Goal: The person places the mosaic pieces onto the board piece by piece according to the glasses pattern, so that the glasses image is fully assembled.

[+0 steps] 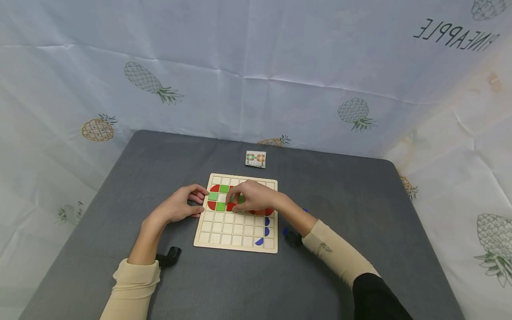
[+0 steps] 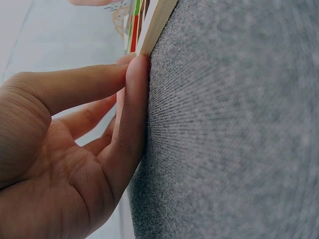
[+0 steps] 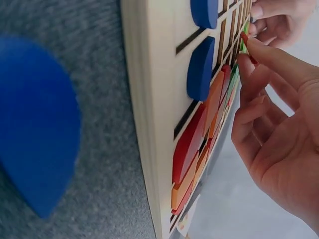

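A pale wooden grid board (image 1: 227,228) lies flat on the table. My right hand (image 1: 256,195) is over its upper middle, pinching a small red piece (image 3: 244,37) between thumb and fingertip, low against the board. Part of the pattern is hidden under this hand. Along the board's left edge rests my left hand (image 1: 176,204), thumb and fingers spread and touching the rim. Green squares (image 1: 221,206) and red rounded pieces (image 1: 211,205) sit in the upper left cells. Orange pieces (image 3: 213,102) show beside red ones in the right wrist view.
Blue rounded pieces (image 1: 266,231) lie on the board's lower right. Another blue piece (image 3: 37,119) is on the grey table (image 1: 340,191), right of the board. Behind the board lies a small pattern card (image 1: 255,159). A pineapple-print curtain (image 1: 224,102) hangs beyond the table.
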